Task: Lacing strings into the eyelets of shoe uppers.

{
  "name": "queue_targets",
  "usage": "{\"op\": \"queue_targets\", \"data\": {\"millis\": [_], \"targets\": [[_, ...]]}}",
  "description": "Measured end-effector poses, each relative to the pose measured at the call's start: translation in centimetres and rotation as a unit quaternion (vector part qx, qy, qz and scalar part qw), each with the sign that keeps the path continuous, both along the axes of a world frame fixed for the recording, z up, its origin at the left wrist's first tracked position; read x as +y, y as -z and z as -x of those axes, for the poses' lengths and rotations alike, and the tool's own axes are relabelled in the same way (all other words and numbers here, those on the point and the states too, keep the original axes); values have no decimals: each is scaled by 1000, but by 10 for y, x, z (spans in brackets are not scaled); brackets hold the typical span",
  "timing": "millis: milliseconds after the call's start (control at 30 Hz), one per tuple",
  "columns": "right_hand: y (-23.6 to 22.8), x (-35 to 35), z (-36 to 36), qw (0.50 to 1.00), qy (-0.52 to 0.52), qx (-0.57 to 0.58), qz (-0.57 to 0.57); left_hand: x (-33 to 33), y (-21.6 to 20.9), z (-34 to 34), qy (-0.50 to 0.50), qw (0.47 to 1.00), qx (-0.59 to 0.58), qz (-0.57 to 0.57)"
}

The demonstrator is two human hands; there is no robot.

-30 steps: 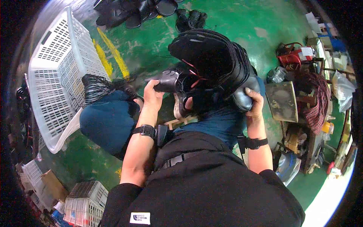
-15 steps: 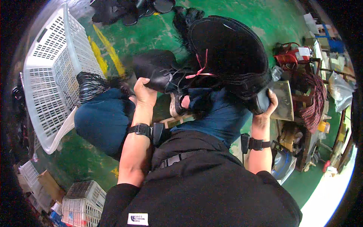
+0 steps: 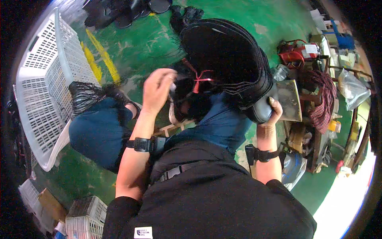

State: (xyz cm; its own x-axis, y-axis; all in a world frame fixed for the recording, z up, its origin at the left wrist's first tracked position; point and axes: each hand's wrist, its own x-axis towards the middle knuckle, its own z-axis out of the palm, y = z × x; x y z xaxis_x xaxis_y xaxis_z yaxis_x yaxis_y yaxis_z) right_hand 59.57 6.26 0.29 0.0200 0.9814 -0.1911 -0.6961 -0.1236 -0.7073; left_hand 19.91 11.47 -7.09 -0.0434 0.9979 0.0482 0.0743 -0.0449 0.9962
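A thick stack of black leather-like pieces [image 3: 223, 51], with curved stitched edges and loose black threads, lies across my right thigh. Round its near left side runs a pink-red tie [image 3: 203, 79]. My right hand [image 3: 273, 112] grips the smooth, rolled lower right end, thumb on top. Beside the tie, my left hand [image 3: 157, 89] is raised with its fingers bent together. A small pale spot shows at those fingertips, but what they hold is unclear. The dark material below the tie is in shadow.
A white plastic basket [image 3: 36, 93] stands at the left, with black threads [image 3: 85, 97] hanging beside my left knee. More black pieces [image 3: 119, 12] lie on the green floor at the far left. On the right are a board [image 3: 289, 99], a red machine [image 3: 298, 51] and a checked cloth [image 3: 321, 99].
My left hand has let go of the black piece at the left and risen toward the tie. The stack has shifted left in view, with my right hand still on its end.
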Motion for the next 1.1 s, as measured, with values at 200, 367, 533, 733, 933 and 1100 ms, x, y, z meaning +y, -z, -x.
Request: {"op": "queue_targets", "data": {"millis": [200, 367, 533, 733, 933, 1100], "targets": [[-13, 6, 62, 995, -6, -66, 79, -4, -16, -9, 206, 975, -87, 11], [-28, 13, 80, 975, -7, -189, 118, -2, 2, -16, 248, 968, 39, 16], [-63, 34, 83, 979, 15, -199, 35, -11, 46, -13, 394, 795, 429, 171], [-115, 44, 106, 896, 284, -327, -102, -3, 45, 1, 155, 833, 531, 25], [-146, 65, 36, 348, 455, -668, -475, 13, -11, 29, -90, 818, 566, 51], [-175, 59, 32, 348, 480, -660, -462, 16, -18, 70, -224, 793, 566, 37]]}}
